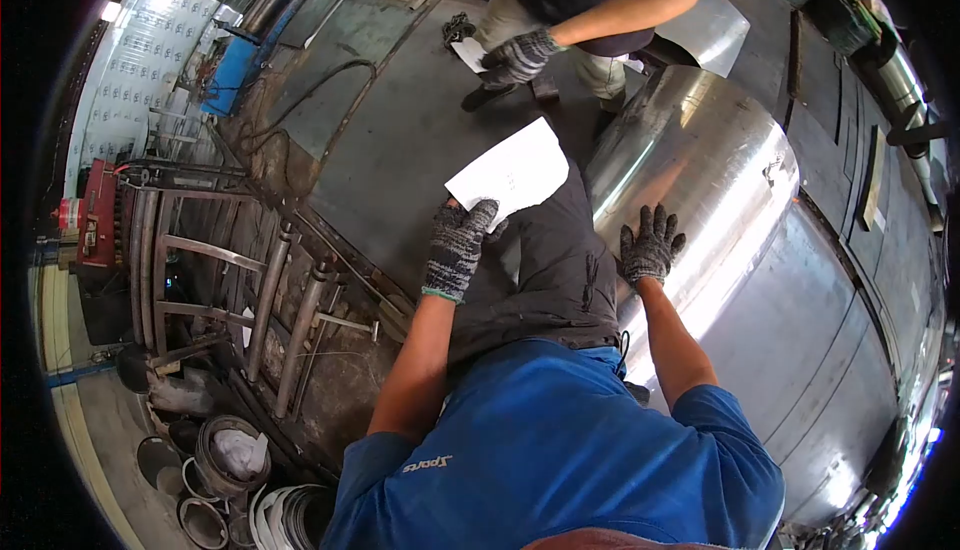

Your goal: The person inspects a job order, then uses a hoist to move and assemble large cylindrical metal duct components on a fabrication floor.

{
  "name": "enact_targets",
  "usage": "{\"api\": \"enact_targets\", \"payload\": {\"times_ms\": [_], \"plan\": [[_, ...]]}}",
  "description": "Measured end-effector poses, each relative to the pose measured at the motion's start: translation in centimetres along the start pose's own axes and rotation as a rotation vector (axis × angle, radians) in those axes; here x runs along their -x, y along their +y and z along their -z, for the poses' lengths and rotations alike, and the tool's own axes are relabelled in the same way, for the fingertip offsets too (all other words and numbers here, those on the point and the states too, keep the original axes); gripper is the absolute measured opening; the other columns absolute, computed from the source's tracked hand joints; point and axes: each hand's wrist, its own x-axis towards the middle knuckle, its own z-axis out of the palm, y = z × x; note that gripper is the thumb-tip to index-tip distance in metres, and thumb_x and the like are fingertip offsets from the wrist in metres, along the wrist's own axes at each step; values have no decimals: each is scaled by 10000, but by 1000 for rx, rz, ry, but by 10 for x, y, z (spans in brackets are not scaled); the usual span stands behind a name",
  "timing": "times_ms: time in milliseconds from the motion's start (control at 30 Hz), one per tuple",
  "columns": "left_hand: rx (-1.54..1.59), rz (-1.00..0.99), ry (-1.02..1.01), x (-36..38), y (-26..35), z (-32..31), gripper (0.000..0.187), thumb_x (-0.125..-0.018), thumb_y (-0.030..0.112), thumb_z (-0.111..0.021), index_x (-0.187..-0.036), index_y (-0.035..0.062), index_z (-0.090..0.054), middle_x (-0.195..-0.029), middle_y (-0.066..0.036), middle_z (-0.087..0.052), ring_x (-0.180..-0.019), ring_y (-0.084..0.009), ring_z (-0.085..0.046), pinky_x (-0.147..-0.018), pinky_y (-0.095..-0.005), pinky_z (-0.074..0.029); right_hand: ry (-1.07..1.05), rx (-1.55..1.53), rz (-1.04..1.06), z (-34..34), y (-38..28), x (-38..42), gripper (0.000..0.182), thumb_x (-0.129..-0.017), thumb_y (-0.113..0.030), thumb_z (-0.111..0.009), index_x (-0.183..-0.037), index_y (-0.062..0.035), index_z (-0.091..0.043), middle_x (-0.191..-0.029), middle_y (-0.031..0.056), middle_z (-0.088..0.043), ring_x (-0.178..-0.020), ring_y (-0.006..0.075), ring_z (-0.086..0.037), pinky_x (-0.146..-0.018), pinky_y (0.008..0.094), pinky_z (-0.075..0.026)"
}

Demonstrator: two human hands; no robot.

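A sheet of white paper (515, 172) with a torn-looking edge and faint marks is pinched by my left hand (464, 240), in a grey knitted glove. My right hand (651, 244), gloved the same way, lies with fingers spread on a shiny curved metal sheet (705, 150), rolled into a wide cylinder shape. Its palm side is hidden against the metal. Beyond the paper, a co-worker's gloved hand (518, 56) holds a small white piece (470, 53).
The co-worker (590, 0) stands at the top. Flat metal sheets (810, 310) lie to the right. A metal frame of tubes (215, 250) stands on the left, near a red box (98, 212). Several buckets (232, 455) are at lower left. A cable (310, 95) curls across the floor.
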Motion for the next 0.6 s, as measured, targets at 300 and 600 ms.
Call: {"api": "enact_targets", "payload": {"times_ms": [300,600], "plan": [[54,16,17,1,-4,1,290,-812,167,-683,-1041,11,-596,-991,-59,-638,-898,-163,-593,-797,-310,-469,30,16,7,-8,1,0,581,-875,-424,-485,-1393,-185,-374,-1495,99,-253,-1386,353,-173,-1098,561,-60],[-180,-74,-22,-2,-4,6,263,-826,106,-648,-1050,1,-558,-946,-81,-630,-835,-178,-618,-696,-307,-549,5,20,5,-4,-2,0,579,-883,-420,-471,-1397,-174,-369,-1495,93,-256,-1387,353,-169,-1099,566,-51]]}}
